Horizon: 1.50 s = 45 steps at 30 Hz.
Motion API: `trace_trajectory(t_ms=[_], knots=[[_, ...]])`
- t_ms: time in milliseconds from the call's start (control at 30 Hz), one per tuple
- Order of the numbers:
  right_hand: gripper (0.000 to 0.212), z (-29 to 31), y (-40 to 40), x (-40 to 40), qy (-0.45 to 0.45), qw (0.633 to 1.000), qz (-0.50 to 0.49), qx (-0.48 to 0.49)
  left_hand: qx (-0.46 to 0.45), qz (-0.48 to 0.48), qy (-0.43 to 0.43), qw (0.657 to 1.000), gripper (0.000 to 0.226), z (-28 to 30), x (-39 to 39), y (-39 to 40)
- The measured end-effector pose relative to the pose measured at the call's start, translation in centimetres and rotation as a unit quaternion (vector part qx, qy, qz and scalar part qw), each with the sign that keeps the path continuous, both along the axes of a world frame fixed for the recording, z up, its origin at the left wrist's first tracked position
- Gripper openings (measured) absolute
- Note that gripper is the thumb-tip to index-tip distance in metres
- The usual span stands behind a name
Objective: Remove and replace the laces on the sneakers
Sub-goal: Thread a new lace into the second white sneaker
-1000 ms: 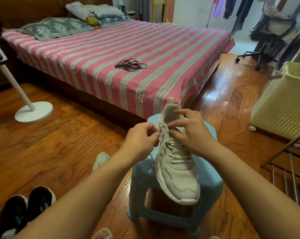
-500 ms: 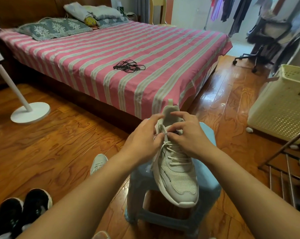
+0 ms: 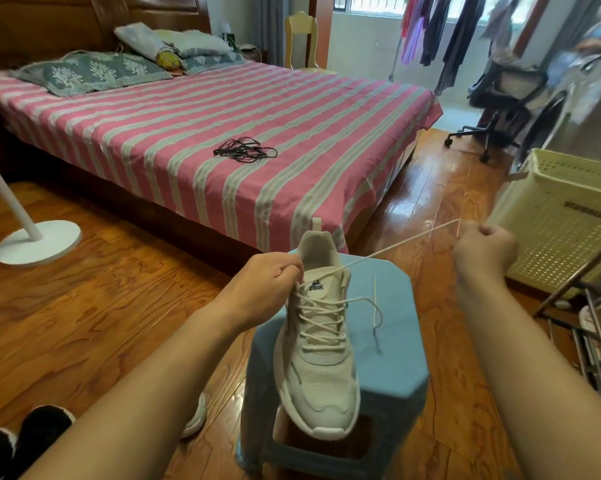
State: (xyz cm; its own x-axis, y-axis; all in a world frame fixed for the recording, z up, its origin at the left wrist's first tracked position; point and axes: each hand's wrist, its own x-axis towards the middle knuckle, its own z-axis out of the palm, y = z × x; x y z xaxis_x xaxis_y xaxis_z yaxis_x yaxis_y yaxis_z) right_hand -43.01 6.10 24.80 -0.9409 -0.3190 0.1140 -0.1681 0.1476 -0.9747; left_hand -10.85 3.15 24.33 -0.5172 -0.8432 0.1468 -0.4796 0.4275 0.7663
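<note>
The cream woven lace [image 3: 410, 241] is being pinched and drawn out by the right hand [image 3: 484, 252]; the white mesh sneaker [image 3: 321, 344] is being gripped at its collar by the left hand [image 3: 264, 284]. Unthreading lower eyelets is judged next.

One white sneaker [image 3: 318, 344] on one blue stool [image 3: 392, 344], and one more white sneaker [image 3: 196, 415] partly hidden on the floor near left. Two black shoes [image 3: 18, 441] at the near left corner. One white lace [image 3: 330, 317] in the sneaker; one bundle of black laces [image 3: 245, 152] on the one bed [image 3: 188, 133]. Two hands: left [image 3: 261, 289], right [image 3: 484, 252]. One fan stand [image 3: 36, 242], one basket [image 3: 565, 220], one office chair [image 3: 496, 109] far right
</note>
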Motion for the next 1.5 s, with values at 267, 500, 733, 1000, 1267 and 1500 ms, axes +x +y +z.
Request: trace_trajectory(t_ms=[267, 500, 733, 1000, 1267, 1500], knots=[[0.046, -0.7, 1.3, 8.9, -0.037, 0.881, 0.397, 0.255, 0.020, 0.009, -0.021, 1.000, 0.014, -0.7, -0.2, 0.2], [0.033, 2.7, 7.6, 9.7, 0.033, 0.812, 0.503, 0.296, -0.013, 0.073, 0.062, 0.995, 0.030, 1.0, -0.5, 3.1], [0.021, 6.6, 9.7, 9.8, -0.190, 0.726, 0.658, -0.058, 0.085, -0.164, 0.112, 0.976, 0.048, 3.9, -1.9, 6.8], [0.024, 5.0, 8.0, 6.9, -0.367, 0.732, 0.537, -0.203, 0.128, 0.026, 0.235, 0.963, 0.024, 4.1, 3.6, 2.3], [0.025, 5.2, 8.5, 12.4, -0.202, 0.711, 0.672, -0.044, 0.126, -0.076, 0.150, 0.978, 0.041, 5.4, 2.0, 5.0], [0.021, 2.2, 6.7, 16.2, 0.218, 0.850, 0.478, 0.038, 0.261, 0.007, 0.243, 0.934, 0.025, 4.5, -0.9, 6.6]])
